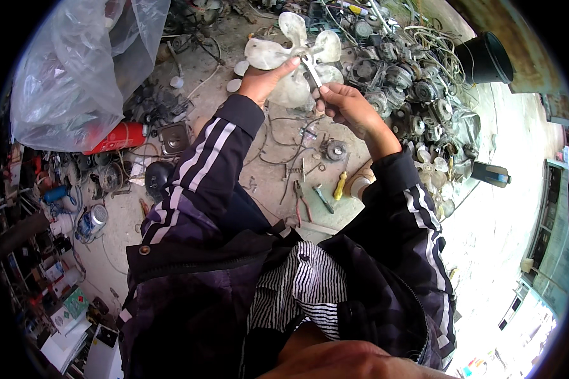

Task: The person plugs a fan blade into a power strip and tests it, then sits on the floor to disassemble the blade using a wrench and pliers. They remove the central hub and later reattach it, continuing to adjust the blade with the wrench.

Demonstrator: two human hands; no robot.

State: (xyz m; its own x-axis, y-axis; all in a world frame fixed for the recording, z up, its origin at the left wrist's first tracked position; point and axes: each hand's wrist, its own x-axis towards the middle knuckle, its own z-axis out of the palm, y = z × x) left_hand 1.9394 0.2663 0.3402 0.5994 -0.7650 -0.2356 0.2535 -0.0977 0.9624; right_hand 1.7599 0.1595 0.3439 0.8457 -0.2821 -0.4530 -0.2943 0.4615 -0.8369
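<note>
A whitish, dirt-stained fan blade point(327, 47) with several rounded petals is held up at the top middle of the head view. My left hand point(263, 83) grips it from the left, the thumb lying near its hub. Closed around the handle of a metal wrench point(312, 71), my right hand point(349, 108) is at the blade's lower right. The wrench's head lies at the hub, beside my left thumb. What exactly it grips there is too small to tell.
Grimy motor parts point(398, 76) are heaped at right, below a black bucket point(487, 58). Pliers point(302, 202) and a yellow-handled screwdriver point(341, 185) lie on the floor near me. A clear plastic bag point(76, 76) and a red container point(117, 138) stand at left.
</note>
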